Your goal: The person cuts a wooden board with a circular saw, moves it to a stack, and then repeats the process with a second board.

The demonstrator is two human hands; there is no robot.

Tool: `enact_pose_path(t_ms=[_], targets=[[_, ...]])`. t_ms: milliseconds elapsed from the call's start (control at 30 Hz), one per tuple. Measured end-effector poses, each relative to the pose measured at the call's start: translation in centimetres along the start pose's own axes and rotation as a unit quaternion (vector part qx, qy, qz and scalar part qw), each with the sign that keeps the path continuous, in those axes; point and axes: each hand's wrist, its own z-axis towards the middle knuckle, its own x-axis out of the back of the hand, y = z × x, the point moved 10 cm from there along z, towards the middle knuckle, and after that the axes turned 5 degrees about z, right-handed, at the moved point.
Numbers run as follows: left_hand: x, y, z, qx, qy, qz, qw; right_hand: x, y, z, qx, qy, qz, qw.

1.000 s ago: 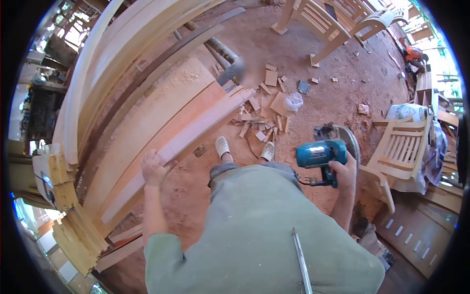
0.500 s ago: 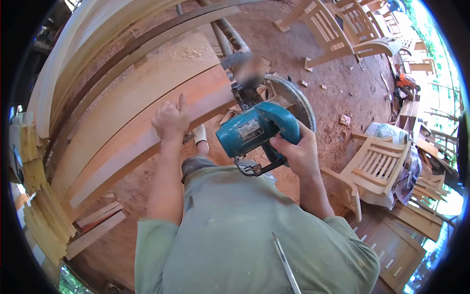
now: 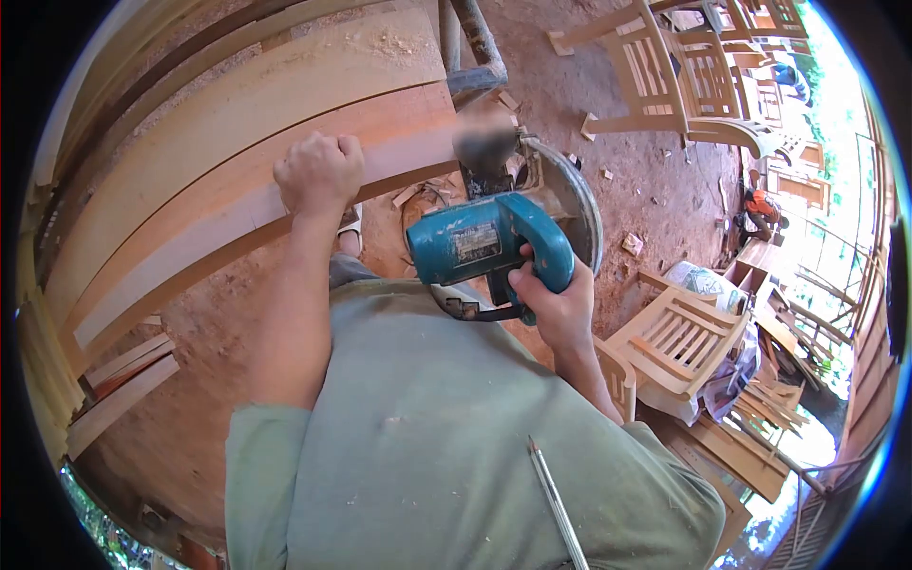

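My right hand [image 3: 560,299] is wrapped round the rear handle of a teal circular saw [image 3: 465,242]. The saw's large round guard [image 3: 579,204] faces right, and its front, partly blurred, is at the end of a thick wooden plank [image 3: 399,142]. My left hand [image 3: 318,176] is closed in a fist over the plank's near edge, its curled fingertips hidden from view. Beside this plank lies a wide pale board [image 3: 285,85] with sawdust on it. A pencil [image 3: 556,499] lies along the front of my green shirt.
Wooden chairs [image 3: 651,81] stand at the back right, and a slatted chair [image 3: 679,342] is nearer on the right. A person in orange [image 3: 760,209] is low down farther off. Offcuts [image 3: 123,389] lie on the dirt floor at left. A metal stand [image 3: 475,38] is beyond the boards.
My left thumb has folded down from sticking up, and the left hand now overlaps the plank as a fist. The view has shifted; the saw stays in my right hand near the plank's end.
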Motion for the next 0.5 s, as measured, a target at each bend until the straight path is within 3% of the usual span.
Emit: enact_pose_path(t_ms=[500], targets=[[0.1, 0.0, -1.2, 0.005, -0.019, 0.004, 1.000, -0.2, -0.2, 0.3, 0.008, 0.007, 0.001, 1.000]])
